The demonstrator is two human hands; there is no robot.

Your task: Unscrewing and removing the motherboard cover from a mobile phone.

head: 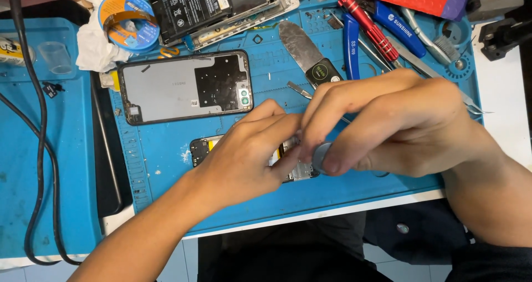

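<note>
Head view. The left hand (pixel 244 157) rests on a small opened phone (pixel 202 149) that lies on the blue work mat (pixel 160 165). Its fingers are curled down over the middle of the device, so only the dark end to the left of the fingers and a strip of metal board under the fingertips can be seen. The thumb and forefinger are drawn close together; whether they pinch any part cannot be told.

The right hand (pixel 388 127) meets the left directly above the phone. Its thumb and forefinger are closed on the round grey cap of a small tool (pixel 321 155), presumably a precision screwdriver; the shaft is hidden behind the fingers. The other fingers are bent over the top, knuckles upward.

Beyond the left fingers, well apart, lies a grey phone back cover (pixel 185 88), inner face up, with a black patch and a camera opening at its right end. Farther off, another opened phone (pixel 216 8) with a black battery leans at the mat's far edge, and a roll of tape (pixel 128 22) sits on white tissue beside it.

Beyond the right knuckles lie a metal spatula (pixel 302 46), a red-handled screwdriver (pixel 368 26), blue-handled tools (pixel 350 46) and tweezers (pixel 302 91), the last just beside the fingers. A black cable (pixel 40 149) runs down a second blue mat at far left.
</note>
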